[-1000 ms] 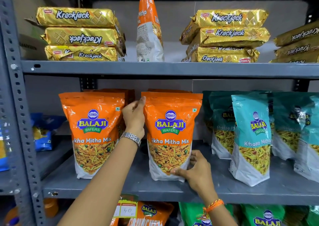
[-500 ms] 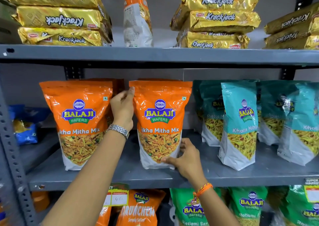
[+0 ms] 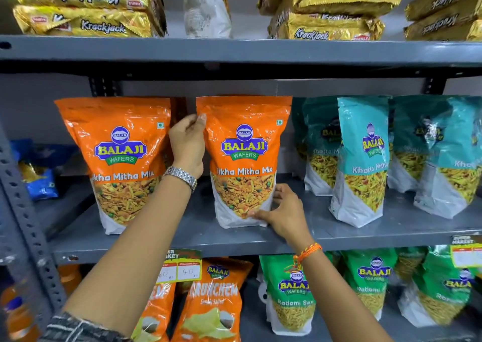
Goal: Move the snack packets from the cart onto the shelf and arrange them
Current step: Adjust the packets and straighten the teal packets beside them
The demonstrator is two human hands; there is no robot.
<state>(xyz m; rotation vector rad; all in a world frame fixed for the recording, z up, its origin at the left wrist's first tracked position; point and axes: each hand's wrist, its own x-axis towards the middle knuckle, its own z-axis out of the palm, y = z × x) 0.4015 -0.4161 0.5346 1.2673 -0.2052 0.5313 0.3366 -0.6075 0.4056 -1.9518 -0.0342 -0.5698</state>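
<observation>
An orange Balaji Tikha Mitha Mix packet (image 3: 243, 159) stands upright on the grey middle shelf (image 3: 182, 240). My left hand (image 3: 187, 143), with a metal watch on the wrist, grips the packet's upper left edge. My right hand (image 3: 283, 215) holds its lower right corner against the shelf. A second orange Tikha Mitha Mix packet (image 3: 120, 159) stands to the left, apart from my left hand. More orange packets stand behind both, mostly hidden. No cart is in view.
Teal Khatta Mitha packets (image 3: 362, 156) stand to the right on the same shelf. Gold Krackjack packs (image 3: 331, 7) lie stacked on the upper shelf. Green Ratlami Sev packets (image 3: 292, 294) and orange Crunchem bags (image 3: 211, 305) fill the lower shelf. A perforated grey upright (image 3: 23, 211) stands at left.
The view has shifted downward and closer to the shelf. Both hands stay on the same orange packet; my right hand has slid slightly along its lower right corner.
</observation>
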